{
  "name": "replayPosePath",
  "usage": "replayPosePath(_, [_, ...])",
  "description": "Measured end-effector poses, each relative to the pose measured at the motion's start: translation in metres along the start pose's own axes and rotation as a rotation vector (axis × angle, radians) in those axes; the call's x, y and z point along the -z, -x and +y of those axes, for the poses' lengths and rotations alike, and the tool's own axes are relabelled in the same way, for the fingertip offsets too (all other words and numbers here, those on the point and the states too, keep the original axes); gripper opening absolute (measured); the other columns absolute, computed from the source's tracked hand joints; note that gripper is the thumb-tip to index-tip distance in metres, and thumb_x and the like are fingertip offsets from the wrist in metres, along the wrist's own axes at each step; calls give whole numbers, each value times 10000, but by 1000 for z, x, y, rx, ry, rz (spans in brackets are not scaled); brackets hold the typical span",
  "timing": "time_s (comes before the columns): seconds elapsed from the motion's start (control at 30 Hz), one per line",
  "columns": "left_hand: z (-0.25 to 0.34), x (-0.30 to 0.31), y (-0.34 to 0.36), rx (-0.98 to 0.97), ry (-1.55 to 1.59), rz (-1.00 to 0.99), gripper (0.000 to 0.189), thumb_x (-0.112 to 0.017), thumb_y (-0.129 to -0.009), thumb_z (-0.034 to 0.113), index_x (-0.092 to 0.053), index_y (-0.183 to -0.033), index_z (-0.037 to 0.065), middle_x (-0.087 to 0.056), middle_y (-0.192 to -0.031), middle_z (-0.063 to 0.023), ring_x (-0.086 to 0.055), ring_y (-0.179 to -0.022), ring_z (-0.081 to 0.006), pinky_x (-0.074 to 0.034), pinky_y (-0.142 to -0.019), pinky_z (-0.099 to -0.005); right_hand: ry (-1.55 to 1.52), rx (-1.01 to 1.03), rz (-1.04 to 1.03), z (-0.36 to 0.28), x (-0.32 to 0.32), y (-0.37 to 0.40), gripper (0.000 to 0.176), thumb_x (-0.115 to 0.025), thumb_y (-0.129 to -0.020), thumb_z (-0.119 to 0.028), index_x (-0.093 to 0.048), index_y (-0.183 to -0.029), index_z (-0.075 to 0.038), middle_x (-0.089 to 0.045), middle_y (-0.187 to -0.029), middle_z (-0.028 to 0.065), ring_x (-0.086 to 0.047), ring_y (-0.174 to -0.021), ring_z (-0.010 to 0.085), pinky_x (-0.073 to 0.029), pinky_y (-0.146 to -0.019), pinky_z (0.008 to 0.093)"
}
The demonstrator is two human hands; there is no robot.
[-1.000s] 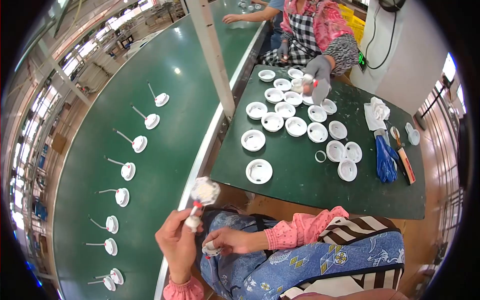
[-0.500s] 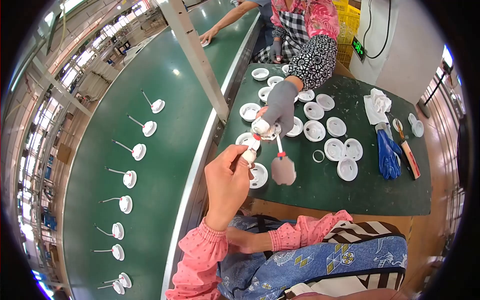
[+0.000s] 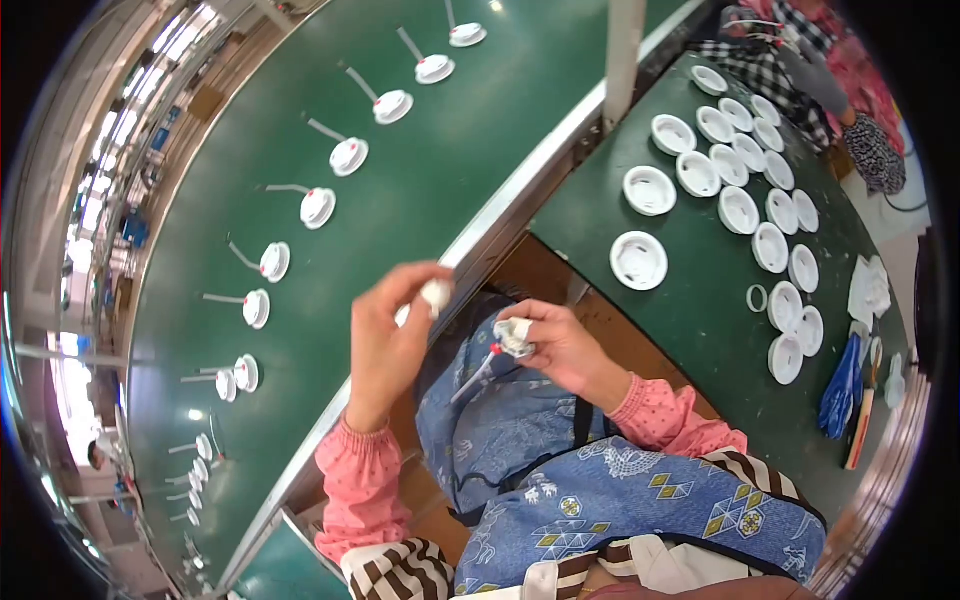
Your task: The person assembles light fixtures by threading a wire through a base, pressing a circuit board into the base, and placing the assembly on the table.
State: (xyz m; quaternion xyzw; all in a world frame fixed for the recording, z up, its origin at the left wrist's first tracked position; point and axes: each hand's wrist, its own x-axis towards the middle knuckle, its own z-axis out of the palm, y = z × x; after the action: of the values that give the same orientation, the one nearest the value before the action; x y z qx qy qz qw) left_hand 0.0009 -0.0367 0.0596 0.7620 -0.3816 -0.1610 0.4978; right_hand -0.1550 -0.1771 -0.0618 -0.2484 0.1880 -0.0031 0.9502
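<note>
My left hand (image 3: 388,325), closed, pinches a small rounded white piece (image 3: 436,293) between thumb and fingers, near the conveyor's edge. Motion blurs it slightly. Just to its right, my right hand (image 3: 568,352) grips a white fitting (image 3: 514,337) over my lap. A red band (image 3: 495,349) marks its lower end, and a pale cable (image 3: 474,379) hangs down to the left. The fingers partly cover both pieces, which are apart from each other.
A green conveyor (image 3: 400,190) carries several white discs with cables, such as one white disc (image 3: 318,208). Several white cups (image 3: 639,260) stand on the green table (image 3: 690,330), along with blue gloves (image 3: 842,388). A co-worker's patterned sleeve (image 3: 874,152) shows at upper right.
The view has swung round and the co-worker's gloved hand is now far off. My left hand has drawn back from it; my right hand has come up from my lap, holding the white fitting.
</note>
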Motion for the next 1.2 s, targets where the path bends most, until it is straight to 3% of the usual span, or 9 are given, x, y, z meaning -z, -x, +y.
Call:
replayPosePath(0.13, [-37, -5, 60, 204, 58, -168, 251, -608, -914, 26, -658, -1155, -23, -707, -1031, -113, -661, -987, -181, -514, -884, -321, 50, 6, -14, -3, -16, -4, 193, -639, -930, -80, -663, -1114, -28, -687, -984, 41, -640, -801, 76, -465, -593, 182])
replayPosePath(0.3, [-40, -23, 75, 404, 539, -224, 142, -627, -962, 104, -700, -1052, 22, -683, -845, -46, -638, -756, -83, -504, -689, -245, 146, 2, -90, -6, -31, -7, 236, -667, -925, -122, -634, -1130, -11, -673, -959, 35, -624, -761, 67, -461, -563, 180])
replayPosePath(0.37, [-45, -21, 73, 414, 491, -290, 138, -629, -974, 136, -710, -997, 27, -644, -753, -9, -573, -658, -49, -444, -602, -217, 178, -1, -92, -9, -33, -4, 253, -688, -914, -138, -625, -1114, 3, -661, -933, 33, -576, -693, 55, -402, -516, 175])
replayPosePath(0.57, [-66, -28, 64, 477, 749, -492, 154, -657, -955, 156, -713, -909, 20, -543, -642, 42, -388, -536, -14, -261, -485, -192, 179, -41, -71, -3, -33, 4, 210, -672, -903, -88, -640, -1092, -2, -675, -919, 60, -648, -741, 106, -449, -541, 191])
replayPosePath(0.7, [-59, -29, 64, 525, 689, -520, 177, -641, -968, 189, -714, -936, 30, -572, -679, 29, -433, -548, -25, -289, -490, -196, 147, -88, -80, -7, -24, 8, 222, -670, -903, -83, -632, -1105, -2, -683, -955, 69, -672, -792, 139, -521, -628, 237])
replayPosePath(0.87, [-60, -34, 80, 354, 426, -452, 180, -612, -986, 179, -717, -956, 35, -579, -679, 22, -476, -573, -39, -345, -510, -222, 73, 46, -57, -32, -23, 31, 235, -672, -898, -78, -626, -1112, 7, -664, -984, 62, -644, -824, 125, -515, -680, 245])
replayPosePath(1.13, [-23, -52, 37, 190, 246, -376, 205, -565, -995, 126, -690, -901, -5, -581, -677, 9, -491, -581, -47, -384, -536, -223, 166, 689, 83, -90, -7, 101, 213, -651, -854, -42, -602, -1046, 36, -585, -907, 87, -606, -750, 158, -496, -611, 256])
replayPosePath(1.17, [-23, -64, 25, 6, 86, -288, 104, -603, -908, 54, -686, -955, 12, -606, -708, -81, -580, -595, -186, -449, -572, -312, 68, 762, 68, -97, -6, 111, 221, -652, -863, -52, -589, -1054, 38, -556, -888, 80, -566, -722, 150, -462, -578, 254])
replayPosePath(1.2, [-17, -77, 12, -138, 28, -247, 129, -624, -881, 47, -680, -995, 23, -608, -763, -99, -594, -643, -223, -463, -596, -326, -31, 833, 54, -104, -2, 121, 230, -653, -871, -62, -575, -1062, 40, -527, -868, 73, -526, -694, 142, -429, -546, 252])
